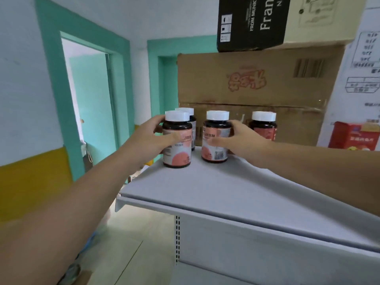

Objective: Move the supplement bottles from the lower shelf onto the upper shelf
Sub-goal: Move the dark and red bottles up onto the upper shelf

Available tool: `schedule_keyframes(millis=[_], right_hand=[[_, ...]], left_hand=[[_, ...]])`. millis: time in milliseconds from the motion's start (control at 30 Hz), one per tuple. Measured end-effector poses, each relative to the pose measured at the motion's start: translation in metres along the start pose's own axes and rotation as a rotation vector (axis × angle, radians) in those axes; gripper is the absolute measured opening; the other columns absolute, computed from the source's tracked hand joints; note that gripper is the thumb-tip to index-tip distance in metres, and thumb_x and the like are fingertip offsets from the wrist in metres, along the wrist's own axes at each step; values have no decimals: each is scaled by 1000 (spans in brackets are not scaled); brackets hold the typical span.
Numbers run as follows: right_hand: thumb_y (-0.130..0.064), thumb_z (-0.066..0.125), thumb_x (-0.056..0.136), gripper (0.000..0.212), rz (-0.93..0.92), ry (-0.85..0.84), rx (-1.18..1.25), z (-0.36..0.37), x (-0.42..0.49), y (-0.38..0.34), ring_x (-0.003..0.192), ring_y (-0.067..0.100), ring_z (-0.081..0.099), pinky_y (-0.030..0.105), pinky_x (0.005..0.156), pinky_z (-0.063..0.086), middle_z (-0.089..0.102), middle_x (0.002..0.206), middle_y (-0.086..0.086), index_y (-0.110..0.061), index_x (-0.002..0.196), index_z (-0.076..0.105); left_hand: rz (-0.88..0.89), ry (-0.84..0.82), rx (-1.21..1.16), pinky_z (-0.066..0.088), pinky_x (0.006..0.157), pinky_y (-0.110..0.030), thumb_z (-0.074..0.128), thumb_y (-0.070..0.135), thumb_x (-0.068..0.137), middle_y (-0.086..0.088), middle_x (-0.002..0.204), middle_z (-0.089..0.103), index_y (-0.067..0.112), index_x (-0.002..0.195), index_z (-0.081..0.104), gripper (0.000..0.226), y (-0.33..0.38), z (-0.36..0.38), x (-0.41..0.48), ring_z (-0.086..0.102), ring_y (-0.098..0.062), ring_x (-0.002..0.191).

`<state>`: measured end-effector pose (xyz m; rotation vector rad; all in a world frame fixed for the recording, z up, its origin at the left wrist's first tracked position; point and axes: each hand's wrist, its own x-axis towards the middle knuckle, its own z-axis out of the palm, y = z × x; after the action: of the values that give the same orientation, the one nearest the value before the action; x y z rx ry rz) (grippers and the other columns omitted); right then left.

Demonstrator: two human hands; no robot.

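Several dark supplement bottles with white caps and pink labels stand on the grey upper shelf. My left hand is wrapped around the front left bottle, which rests upright on the shelf. My right hand grips the middle bottle, also upright on the shelf. A third bottle stands behind the left one, mostly hidden. Another bottle stands free at the right, behind my right wrist. The lower shelf is out of view.
A large brown cardboard box stands right behind the bottles, with a black-and-cream box on top. A red carton sits at the right. The shelf's front edge and slotted upright lie below. A teal doorway opens at left.
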<state>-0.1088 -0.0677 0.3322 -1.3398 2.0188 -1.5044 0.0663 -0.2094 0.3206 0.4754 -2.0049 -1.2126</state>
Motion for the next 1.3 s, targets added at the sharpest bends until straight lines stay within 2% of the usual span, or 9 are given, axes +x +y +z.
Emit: schedule_keyframes(millis=[100, 233, 467, 700, 833, 967, 1067, 1200, 1300], right_hand=[[-14, 77, 81, 36, -3, 19, -18, 4, 23, 8, 96, 9, 63, 29, 89, 48, 65, 101, -8, -28, 104, 53], [-17, 78, 79, 71, 31, 56, -89, 8, 40, 16, 106, 16, 57, 30, 88, 47, 57, 115, 0, -12, 132, 31], [-31, 76, 81, 71, 5, 153, -221, 16, 46, 25, 108, 19, 57, 32, 90, 50, 54, 126, 6, -13, 135, 34], [-26, 70, 88, 62, 53, 101, -256, 17, 37, 21, 96, 11, 54, 22, 77, 42, 57, 113, -1, -9, 135, 34], [-25, 65, 92, 60, 101, 47, -324, 14, 32, 14, 98, 12, 50, 19, 73, 40, 57, 122, 2, -8, 139, 32], [-20, 63, 93, 47, 103, -36, -422, 12, 18, 7, 100, 11, 47, 20, 82, 37, 53, 116, -6, -11, 133, 41], [-14, 55, 96, 16, 115, -90, -542, 9, 0, -4, 94, 13, 51, 19, 77, 40, 53, 106, -6, -23, 109, 53], [-25, 51, 96, 44, 23, -199, -848, 3, -33, -16, 125, 21, 49, 23, 98, 36, 52, 140, -1, -22, 139, 48], [-35, 51, 96, 42, 13, -189, -1007, -3, -62, -24, 124, 20, 51, 25, 97, 38, 53, 139, -1, -23, 136, 53]], left_hand=[[-6, 44, -22, 54, 93, -42, 81, 49, 61, 8, 113, 70, 39, 121, 61, 65, -7, 4, 7, 67, -14, 105], [-22, 31, -84, 55, 94, -44, 79, 22, 79, 4, 105, 75, 27, 110, 67, 34, -9, 6, 13, 71, -16, 99], [-71, -23, -79, 55, 93, -43, 76, 33, 80, 7, 107, 74, 38, 112, 66, 33, -11, 6, 20, 70, -14, 101], [-74, -76, 51, 45, 106, -42, 81, 31, 72, 11, 123, 66, 27, 131, 54, 65, -25, 9, 28, 61, -9, 115], [-97, -63, 59, 43, 107, -43, 80, 28, 76, 11, 124, 65, 26, 131, 55, 61, -27, 9, 30, 59, -11, 118], [-103, -77, 92, 42, 108, -43, 80, 41, 71, 11, 127, 63, 28, 133, 52, 69, -25, 8, 28, 58, -13, 119], [-127, -103, 183, 42, 108, -45, 77, 58, 62, 10, 129, 63, 29, 135, 50, 83, -21, 4, 22, 58, -15, 120], [-213, -193, 478, 44, 104, -52, 58, 74, 74, -19, 116, 58, 21, 124, 59, 73, -4, -10, 1, 59, -32, 109], [-165, -343, 768, 40, 108, -45, 42, 76, 81, 6, 127, 57, 22, 129, 58, 74, 22, -20, -24, 53, -24, 118]])
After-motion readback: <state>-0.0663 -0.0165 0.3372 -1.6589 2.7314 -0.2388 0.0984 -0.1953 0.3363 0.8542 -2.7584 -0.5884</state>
